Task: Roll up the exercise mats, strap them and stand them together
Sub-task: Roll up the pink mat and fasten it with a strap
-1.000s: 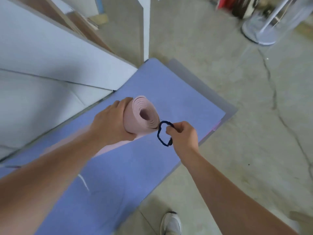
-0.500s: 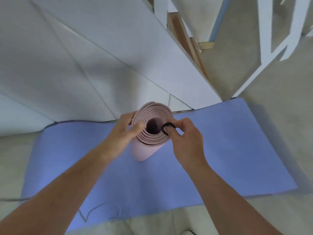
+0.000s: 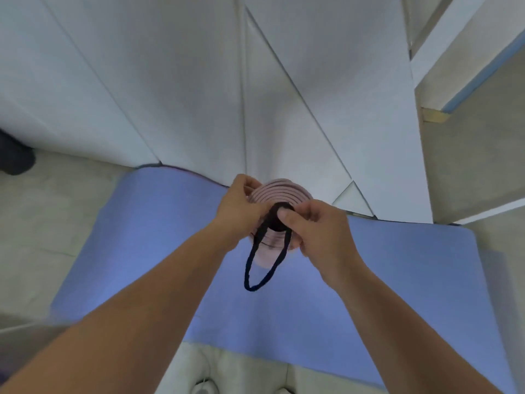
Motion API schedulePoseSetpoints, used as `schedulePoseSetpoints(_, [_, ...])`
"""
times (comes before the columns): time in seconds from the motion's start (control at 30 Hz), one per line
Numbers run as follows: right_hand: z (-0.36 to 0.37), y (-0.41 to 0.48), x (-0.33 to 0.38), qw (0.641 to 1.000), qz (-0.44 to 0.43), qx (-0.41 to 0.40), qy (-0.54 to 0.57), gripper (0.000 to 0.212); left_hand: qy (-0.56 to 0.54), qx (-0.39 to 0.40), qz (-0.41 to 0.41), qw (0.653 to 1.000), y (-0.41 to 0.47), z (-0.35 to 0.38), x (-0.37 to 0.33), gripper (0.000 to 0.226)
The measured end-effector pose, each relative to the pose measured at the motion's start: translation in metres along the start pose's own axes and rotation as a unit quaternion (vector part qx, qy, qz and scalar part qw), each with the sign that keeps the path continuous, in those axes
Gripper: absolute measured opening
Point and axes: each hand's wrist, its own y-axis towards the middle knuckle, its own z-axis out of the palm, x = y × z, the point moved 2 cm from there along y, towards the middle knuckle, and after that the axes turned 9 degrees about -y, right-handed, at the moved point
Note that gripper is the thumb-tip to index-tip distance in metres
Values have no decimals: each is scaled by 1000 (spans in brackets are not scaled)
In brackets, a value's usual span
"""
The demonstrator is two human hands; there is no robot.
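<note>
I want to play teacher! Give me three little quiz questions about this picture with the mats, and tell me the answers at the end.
1. True or false: the black strap is already wrapped round the pink rolled mat.
2. Which mat lies flat on the floor? A) pink B) blue C) green
3. Which hand pinches the strap over the roll's open end?

Key: 1. False; it hangs down as a loose loop. 2. B, the blue mat. 3. The right hand; the left hand grips the roll's rim.
</note>
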Motion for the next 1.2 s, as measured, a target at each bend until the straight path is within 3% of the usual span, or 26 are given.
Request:
schedulePoseSetpoints(0.1, [10, 18, -11, 989, -13, -69, -129, 26, -59, 43, -38, 997, -10, 4, 0, 15])
schedulePoseSetpoints(0.2, [12, 21, -22, 983, -4, -112, -146, 20, -163, 109, -101, 975, -22, 2, -6, 39])
schedulePoseSetpoints(0.27, [11, 22, -21, 984, 3, -120, -129, 17, -130, 145, -66, 979, -31, 2, -5, 43])
schedulePoseSetpoints(0.3, [11, 21, -20, 985, 6, -123, -123, 16, -91, 138, -47, 985, -32, 4, -1, 37])
schedulePoseSetpoints(0.4, [17, 19, -15, 989, 9, -109, -103, 12, 51, -2, -22, 998, -28, 6, 2, 8])
schedulePoseSetpoints(0.5, [25, 15, -17, 992, 26, -97, -71, 15, 151, -101, -52, 982, -22, 16, -5, 30])
schedulePoseSetpoints(0.67, [35, 9, -17, 994, 46, -87, -44, 21, 101, -254, -96, 957, -31, 35, 9, 37])
schedulePoseSetpoints(0.9, [15, 15, -16, 990, 110, -71, -60, 45, 190, -213, -18, 958, -29, 36, 21, 39])
schedulePoseSetpoints(1.03, [-2, 33, -22, 985, 148, -63, -70, 39, 224, -177, 10, 958, -42, 43, 30, 41])
schedulePoseSetpoints(1.2, [-15, 35, -41, 953, 299, -8, 43, 32, 248, -169, 11, 954, -35, 42, 27, 40])
